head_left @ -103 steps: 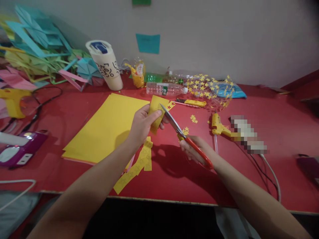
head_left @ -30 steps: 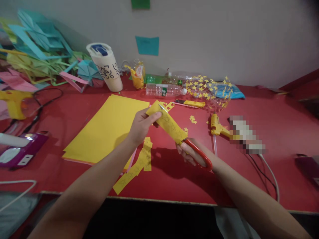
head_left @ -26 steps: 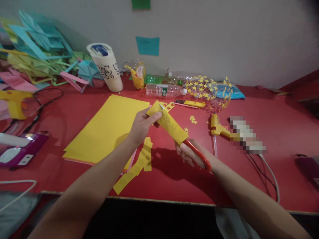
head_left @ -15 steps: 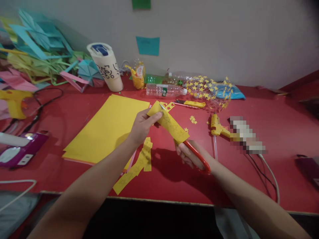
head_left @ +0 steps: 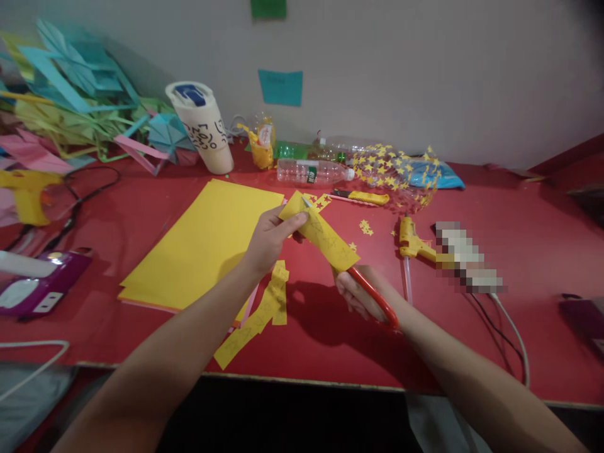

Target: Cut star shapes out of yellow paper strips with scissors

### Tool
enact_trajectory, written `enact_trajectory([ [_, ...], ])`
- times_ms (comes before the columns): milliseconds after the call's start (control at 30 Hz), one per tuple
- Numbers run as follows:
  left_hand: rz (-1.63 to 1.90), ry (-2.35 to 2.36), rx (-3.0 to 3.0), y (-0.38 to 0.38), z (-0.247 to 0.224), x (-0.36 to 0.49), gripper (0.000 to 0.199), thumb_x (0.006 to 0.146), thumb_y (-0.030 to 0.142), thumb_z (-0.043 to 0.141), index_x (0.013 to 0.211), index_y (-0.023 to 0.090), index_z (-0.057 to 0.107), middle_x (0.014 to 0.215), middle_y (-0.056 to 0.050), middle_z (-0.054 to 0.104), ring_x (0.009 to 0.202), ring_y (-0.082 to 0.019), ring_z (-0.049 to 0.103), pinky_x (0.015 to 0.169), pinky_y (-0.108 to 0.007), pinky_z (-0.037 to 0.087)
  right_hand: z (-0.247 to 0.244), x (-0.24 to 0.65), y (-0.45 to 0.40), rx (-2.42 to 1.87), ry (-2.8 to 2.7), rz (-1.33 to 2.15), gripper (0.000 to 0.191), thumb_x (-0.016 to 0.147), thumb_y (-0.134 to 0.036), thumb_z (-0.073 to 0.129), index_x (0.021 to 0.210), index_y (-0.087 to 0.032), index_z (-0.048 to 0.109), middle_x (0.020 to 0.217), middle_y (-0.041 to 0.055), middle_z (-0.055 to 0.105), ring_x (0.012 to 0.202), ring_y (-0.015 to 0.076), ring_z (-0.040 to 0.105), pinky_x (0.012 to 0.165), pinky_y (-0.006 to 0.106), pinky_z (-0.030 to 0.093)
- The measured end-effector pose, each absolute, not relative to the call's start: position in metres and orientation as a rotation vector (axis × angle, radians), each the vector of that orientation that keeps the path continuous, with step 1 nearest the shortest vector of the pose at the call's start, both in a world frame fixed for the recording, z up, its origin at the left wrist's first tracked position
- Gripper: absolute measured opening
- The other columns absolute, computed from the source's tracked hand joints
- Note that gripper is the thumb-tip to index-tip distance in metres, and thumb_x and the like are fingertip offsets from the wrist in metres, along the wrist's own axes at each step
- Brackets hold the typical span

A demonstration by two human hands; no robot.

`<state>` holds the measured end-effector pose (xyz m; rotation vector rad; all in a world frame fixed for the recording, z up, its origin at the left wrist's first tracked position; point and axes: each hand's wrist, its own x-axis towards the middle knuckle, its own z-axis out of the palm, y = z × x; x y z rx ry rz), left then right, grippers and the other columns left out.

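Observation:
My left hand point(head_left: 272, 236) pinches the far end of a yellow paper strip point(head_left: 333, 240) marked with drawn stars, thumb on top. In my right hand point(head_left: 355, 292) is a pair of red-handled scissors point(head_left: 375, 296), fingers wrapped about the handles. The blades run behind the strip, and one metal tip shows over its upper edge beside my left thumb. More star-marked yellow strips point(head_left: 257, 318) lie on the table under my left forearm. Small cut-out stars point(head_left: 365, 227) rest beyond the scissors, and a strip with star-shaped holes point(head_left: 322, 202) lies just behind my left hand.
Yellow paper sheets point(head_left: 202, 242) lie to the left. Behind stand a white tumbler point(head_left: 202, 135), plastic bottles point(head_left: 314, 171) and a clear star-covered balloon-like object point(head_left: 396, 170). A yellow cutter point(head_left: 365, 197) and a glue gun point(head_left: 411, 239) sit to the right on the red table point(head_left: 325, 355).
The scissors and my right hand have shifted very slightly, and a little less of the blade tip shows. My left hand keeps the strip in the same place.

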<state>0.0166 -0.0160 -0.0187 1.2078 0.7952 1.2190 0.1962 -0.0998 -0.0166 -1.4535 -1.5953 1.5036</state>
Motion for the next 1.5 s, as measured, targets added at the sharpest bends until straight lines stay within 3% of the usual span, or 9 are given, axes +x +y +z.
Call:
enact_trajectory([
  [500, 1.226, 0.801, 1.143, -0.016, -0.017, 0.016, 0.015, 0.067, 0.032, 0.070, 0.065, 0.018, 0.065, 0.062, 0.001, 0.061, 0.056, -0.008, 0.054, 0.049, -0.020, 0.045, -0.016, 0.202, -0.097, -1.436, -1.588, 1.490, 0.048, 0.078, -0.064, 0.052, 0.059, -0.023, 0.036, 0.039, -0.0097, 0.036, 0.030, 0.0053, 0.034, 0.035, 0.021, 0.033],
  [700, 1.272, 0.804, 1.110, -0.013, -0.017, 0.015, 0.012, 0.067, 0.028, 0.068, 0.073, 0.018, 0.067, 0.066, 0.001, 0.066, 0.063, -0.011, 0.061, 0.063, -0.024, 0.051, -0.016, 0.204, -0.095, -1.473, -1.579, 1.469, 0.047, 0.075, -0.061, 0.057, 0.059, -0.022, 0.037, 0.039, -0.0089, 0.038, 0.029, 0.0051, 0.035, 0.033, 0.020, 0.030],
  [967, 1.192, 0.752, 1.056, -0.013, 0.000, 0.011, 0.011, 0.071, 0.021, 0.061, 0.082, 0.018, 0.061, 0.060, 0.002, 0.064, 0.052, -0.011, 0.061, 0.053, -0.023, 0.051, -0.015, 0.204, -0.092, -1.530, -1.560, 1.434, 0.052, 0.070, -0.068, 0.058, 0.057, -0.022, 0.037, 0.039, -0.0081, 0.038, 0.028, 0.0052, 0.034, 0.031, 0.020, 0.028],
  [1100, 1.098, 0.806, 1.113, -0.012, 0.003, 0.007, 0.011, 0.075, 0.022, 0.060, 0.085, 0.019, 0.057, 0.055, 0.003, 0.061, 0.045, -0.009, 0.055, 0.043, -0.020, 0.044, -0.015, 0.205, -0.091, -1.531, -1.545, 1.421, 0.052, 0.069, -0.067, 0.061, 0.057, -0.022, 0.037, 0.040, -0.0087, 0.036, 0.030, 0.0051, 0.034, 0.035, 0.021, 0.032],
  [1333, 1.102, 0.923, 1.140, -0.012, 0.001, 0.004, 0.011, 0.073, 0.027, 0.064, 0.077, 0.017, 0.062, 0.066, 0.001, 0.063, 0.057, -0.009, 0.059, 0.054, -0.021, 0.048, -0.014, 0.209, -0.089, -1.562, -1.612, 1.414, 0.053, 0.071, -0.070, 0.056, 0.058, -0.022, 0.038, 0.038, -0.0081, 0.036, 0.031, 0.0064, 0.035, 0.038, 0.023, 0.030],
  [1500, 1.086, 0.963, 1.192, -0.009, 0.001, 0.000, 0.012, 0.071, 0.028, 0.065, 0.075, 0.017, 0.064, 0.064, 0.002, 0.061, 0.056, -0.009, 0.056, 0.053, -0.021, 0.045, -0.011, 0.208, -0.089, -1.634, -1.641, 1.385, 0.055, 0.066, -0.074, 0.056, 0.059, -0.022, 0.041, 0.043, -0.0059, 0.042, 0.032, 0.0070, 0.038, 0.035, 0.023, 0.029],
])
